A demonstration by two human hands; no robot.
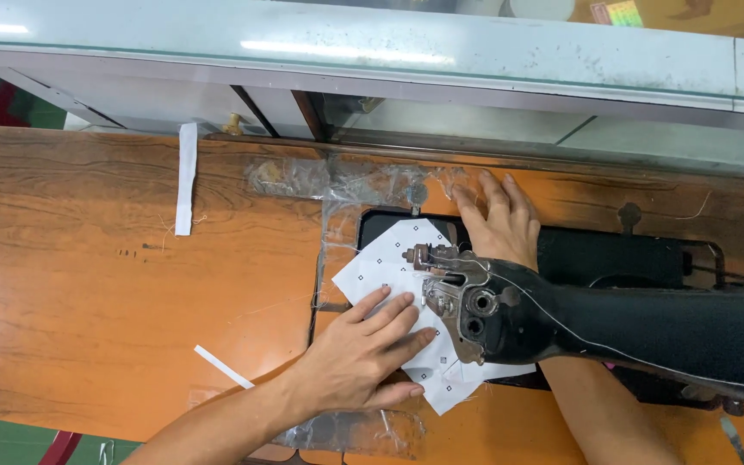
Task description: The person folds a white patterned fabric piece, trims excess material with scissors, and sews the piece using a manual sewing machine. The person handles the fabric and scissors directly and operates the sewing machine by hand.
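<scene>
Both palms flat | left hand (363, 353) on white fabric (389, 258) | right hand (497, 220) beyond it

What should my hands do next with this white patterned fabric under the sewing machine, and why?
Probably ease the white patterned fabric a little further under the needle. The left hand lies flat on its near part, the right hand rests behind the black sewing machine head, and most of the cloth lies left of the presser foot.
</scene>
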